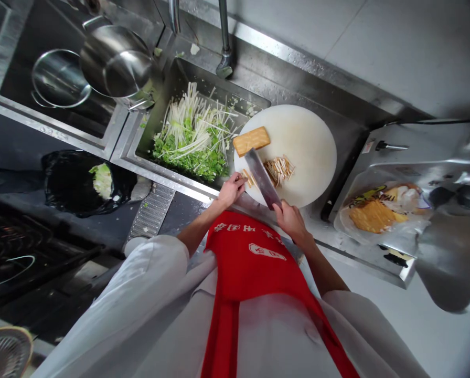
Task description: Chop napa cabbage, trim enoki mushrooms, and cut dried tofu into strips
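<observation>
My right hand [290, 219] is wrapped round the handle of a cleaver [262, 177], its broad dark blade slanting across the round white cutting board [313, 142]. On the board's near left edge my left hand [231, 190] has its fingers closed on a few thin tofu slices [248, 178], just left of the blade. A pile of tofu strips [280, 170], brown-edged and pale inside, lies right of the blade. Beyond the blade's far end rests a golden-brown block of dried tofu [252, 140] with a marked surface.
A sink [164, 79] left of the board holds white shreds and chopped greens [198, 142]. A faucet [224, 65] stands behind it. Farther left are steel pots [117, 60] and a black-lined bin [67, 184]. At right, a plastic bag [376, 212] holds more tofu.
</observation>
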Motion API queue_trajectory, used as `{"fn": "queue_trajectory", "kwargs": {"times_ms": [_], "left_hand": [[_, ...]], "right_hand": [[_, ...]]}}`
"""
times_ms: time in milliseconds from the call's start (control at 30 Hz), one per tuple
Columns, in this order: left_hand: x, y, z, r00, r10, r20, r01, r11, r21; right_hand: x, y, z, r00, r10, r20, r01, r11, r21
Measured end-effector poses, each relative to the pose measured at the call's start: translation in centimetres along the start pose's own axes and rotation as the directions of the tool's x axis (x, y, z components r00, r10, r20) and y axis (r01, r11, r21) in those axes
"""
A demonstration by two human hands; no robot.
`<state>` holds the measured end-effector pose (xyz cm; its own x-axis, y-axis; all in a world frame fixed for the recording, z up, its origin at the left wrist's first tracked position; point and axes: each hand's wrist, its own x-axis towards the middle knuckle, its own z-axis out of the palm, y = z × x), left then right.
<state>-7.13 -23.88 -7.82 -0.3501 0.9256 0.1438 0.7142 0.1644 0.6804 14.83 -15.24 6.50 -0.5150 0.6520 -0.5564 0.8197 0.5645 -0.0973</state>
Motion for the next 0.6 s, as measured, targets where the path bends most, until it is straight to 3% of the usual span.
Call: {"fn": "queue_trajectory", "kwargs": {"times_ms": [100,200,300,600], "left_hand": [[0.7,0.6,-0.2,1.0,0.003,-0.025,-0.003,1.0,-0.024],[1.8,1.3,-0.4,0.999,0.0,0.045,-0.001,1.0,0.013],[2.7,1.7,-0.7,0.993,-0.021,0.116,0.012,0.997,0.075],[5.4,2.6,-1.7,0.982,-0.105,0.155,0.088,0.99,0.113]], "right_hand": [[-0.6,1.8,-0.2,0.993,0.062,-0.104,-0.056,0.997,0.058],[-0.8,2.9,0.0,0.981,0.11,-0.161,-0.097,0.991,0.091],[-0.8,3.4,0.5,0.975,0.139,-0.175,-0.123,0.987,0.099],[-1.0,3.7,1.5,0.973,0.138,-0.182,-0.118,0.986,0.118]]}}
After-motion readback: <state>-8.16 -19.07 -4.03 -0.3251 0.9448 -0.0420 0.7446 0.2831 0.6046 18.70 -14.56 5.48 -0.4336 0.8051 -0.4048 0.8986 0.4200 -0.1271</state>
